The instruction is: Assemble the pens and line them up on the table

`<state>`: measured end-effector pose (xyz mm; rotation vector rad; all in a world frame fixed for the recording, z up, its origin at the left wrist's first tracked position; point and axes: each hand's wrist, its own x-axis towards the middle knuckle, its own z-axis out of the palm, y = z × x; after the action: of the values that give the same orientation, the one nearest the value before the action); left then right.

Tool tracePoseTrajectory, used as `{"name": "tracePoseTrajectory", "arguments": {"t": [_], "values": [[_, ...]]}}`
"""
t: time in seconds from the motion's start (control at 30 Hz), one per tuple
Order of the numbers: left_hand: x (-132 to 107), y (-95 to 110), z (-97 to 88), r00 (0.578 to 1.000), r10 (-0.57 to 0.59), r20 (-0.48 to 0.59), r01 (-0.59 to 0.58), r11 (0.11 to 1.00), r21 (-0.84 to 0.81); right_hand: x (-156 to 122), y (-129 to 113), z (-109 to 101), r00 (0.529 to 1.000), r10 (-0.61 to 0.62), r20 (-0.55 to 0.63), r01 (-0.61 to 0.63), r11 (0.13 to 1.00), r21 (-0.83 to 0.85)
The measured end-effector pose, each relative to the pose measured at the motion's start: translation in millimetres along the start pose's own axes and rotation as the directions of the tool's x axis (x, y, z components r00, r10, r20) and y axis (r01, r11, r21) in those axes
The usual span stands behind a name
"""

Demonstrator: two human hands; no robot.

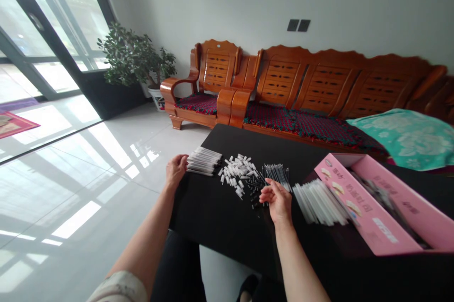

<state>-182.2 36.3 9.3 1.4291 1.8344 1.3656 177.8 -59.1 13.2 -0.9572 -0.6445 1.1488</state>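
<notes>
Right now, the thin, dark-tipped plastic pen refills [277, 172] lie just beyond your right hand [280, 202], long axes pointing roughly away from you; your left hand [175, 169] is farther off, at the left ends of slim white, black-tipped plastic pens [203, 162] lying crosswise. Your right fingers curl loosely, partly hiding small black plastic pieces [255, 185]; I cannot tell whether either hand grips anything.

On table [220, 226], left to right: pen stack [203, 161], loose caps [237, 172], rod bundle [278, 174], tube pile [319, 202], box [349, 200]. Bench [324, 80] beyond, plant [129, 54] far left.
</notes>
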Motion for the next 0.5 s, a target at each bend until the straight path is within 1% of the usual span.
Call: {"name": "tracePoseTrajectory", "arguments": {"t": [0.07, 0.17, 0.27, 0.4, 0.5], "values": [[1.3, 3.3, 0.7, 0.999, -0.036, -0.012, 0.037, 0.999, 0.036, -0.1, 0.8, -0.2, 1.0, -0.004, 0.004, 0.004, 1.0, -0.003], [2.8, 6.2, 1.6, 0.995, -0.089, -0.033, 0.09, 0.995, 0.046, -0.1, 2.0, -1.1, 1.0, -0.01, 0.016, 0.01, 1.0, 0.0], [3.2, 5.0, 1.1, 0.994, -0.101, -0.035, 0.103, 0.994, 0.04, -0.1, 2.9, -2.2, 0.999, -0.017, 0.027, 0.017, 1.0, 0.001], [-7.2, 4.5, -1.3, 0.997, -0.041, -0.061, 0.044, 0.998, 0.045, 0.8, 4.4, -3.5, 0.999, -0.036, 0.034, 0.035, 0.999, 0.005], [-28.2, 8.4, -0.2, 0.995, 0.032, -0.093, -0.024, 0.996, 0.084, 2.2, 5.2, -4.1, 0.999, -0.047, 0.022, 0.047, 0.999, 0.011]]}}
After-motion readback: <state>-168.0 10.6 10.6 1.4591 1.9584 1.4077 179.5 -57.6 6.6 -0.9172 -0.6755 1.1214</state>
